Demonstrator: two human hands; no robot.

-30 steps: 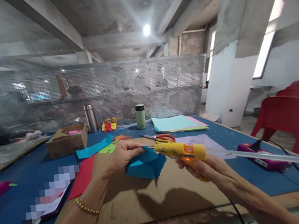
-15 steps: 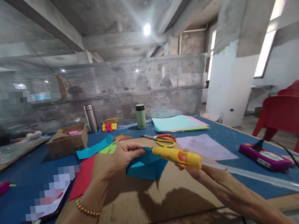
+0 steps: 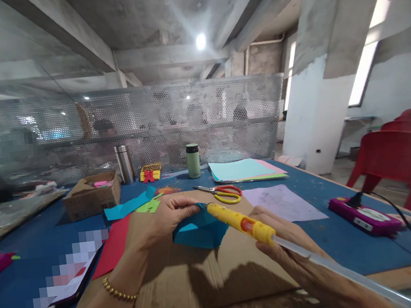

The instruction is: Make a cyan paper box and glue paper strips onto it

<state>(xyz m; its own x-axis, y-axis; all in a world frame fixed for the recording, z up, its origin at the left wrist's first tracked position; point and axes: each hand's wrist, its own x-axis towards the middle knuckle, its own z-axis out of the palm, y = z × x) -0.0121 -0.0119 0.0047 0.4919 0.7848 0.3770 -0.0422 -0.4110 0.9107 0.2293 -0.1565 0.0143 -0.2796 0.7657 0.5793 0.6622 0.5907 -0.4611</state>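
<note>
My left hand [image 3: 173,214] pinches the upper edge of a folded piece of blue paper [image 3: 201,233] between thumb and fingers, above a brown cardboard sheet [image 3: 169,291]. Closed around a yellow glue gun [image 3: 235,220] is my right hand [image 3: 282,244]. The gun's nozzle points left and touches or nearly touches the paper's top edge near my left fingertips. A long clear glue stick [image 3: 337,267] runs out of its back end, over my right wrist. The gun's handle and trigger are hidden. Scissors [image 3: 225,194] with red and yellow handles lie just beyond the paper.
Red paper [image 3: 114,246], green scraps [image 3: 148,206] and a blue strip [image 3: 131,204] lie left, by a cardboard box [image 3: 92,199]. Lilac paper [image 3: 281,202] and a purple power strip [image 3: 364,215] with a black cord sit right. A green flask [image 3: 193,161] stands behind. A phone [image 3: 72,283] lies front left.
My right hand has turned the glue gun, so its back end and the glue stick now slope lower and nearer to me. My left hand and the blue paper have barely moved.
</note>
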